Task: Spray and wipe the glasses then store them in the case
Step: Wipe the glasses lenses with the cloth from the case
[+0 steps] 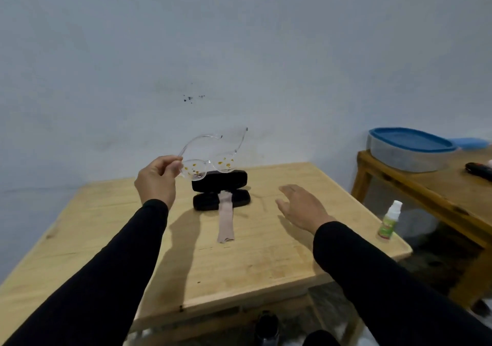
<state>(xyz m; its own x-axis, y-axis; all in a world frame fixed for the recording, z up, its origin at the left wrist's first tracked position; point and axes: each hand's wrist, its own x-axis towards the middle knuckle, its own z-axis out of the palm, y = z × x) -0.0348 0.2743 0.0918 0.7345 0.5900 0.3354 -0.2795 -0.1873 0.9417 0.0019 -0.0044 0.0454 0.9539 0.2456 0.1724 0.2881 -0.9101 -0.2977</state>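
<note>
Two wooden tables stand against a pale blue wall: one light table [253, 260] in front of the person, and a second table [431, 185] to the right carrying one grey container with a blue lid [410, 148]. On the near table lies one black glasses case [221, 189], open, with one strip of beige cloth [226, 220] draped from it toward the person. One white spray bottle [390, 220] stands upright near the table's right edge. The left hand [157, 180] pinches one pair of clear-framed glasses [210, 159], yellow-spotted lenses, aloft above the case. The right hand [300, 207] hovers over the table, fingers spread, holding nothing.
</note>
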